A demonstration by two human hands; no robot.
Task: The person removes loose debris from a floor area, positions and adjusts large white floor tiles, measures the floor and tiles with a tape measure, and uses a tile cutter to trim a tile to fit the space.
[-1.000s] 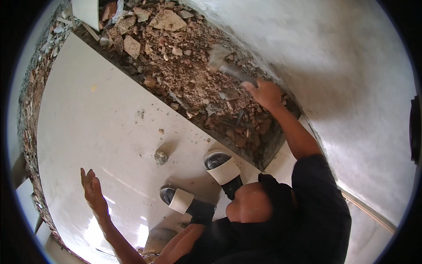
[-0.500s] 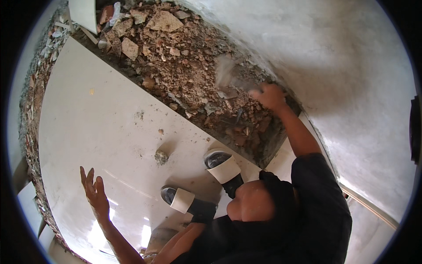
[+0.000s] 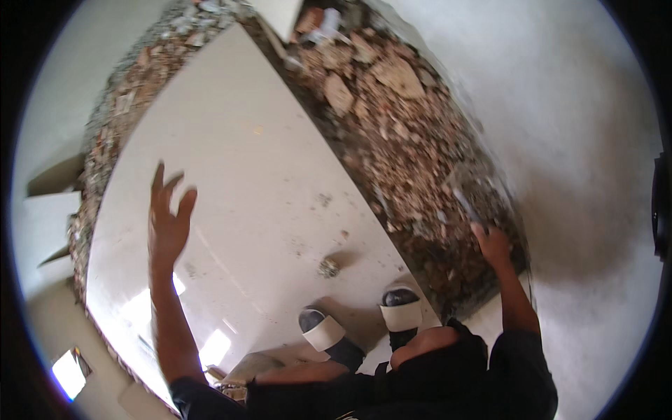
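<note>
My right hand grips the handle of a grey tool, whose blurred head is low over the broken rubble in a long dug-out strip beside the wall; whether it touches the rubble I cannot tell. My left hand is raised over a large pale glossy tile, fingers spread and holding nothing. A small grey lump lies on that tile. My feet, in dark socks and slide sandals with pale straps, stand at the lower middle, near the tile's edge by the rubble.
A grey plastered wall runs along the right. Narrow broken debris lines the tile's left side. Pale loose boards stand at the far left, and another pale piece is at the top beside the rubble.
The view has swung, so the tile and rubble strip sit more upright and further right. My left hand has risen forward over the tile; my right hand still holds the tool.
</note>
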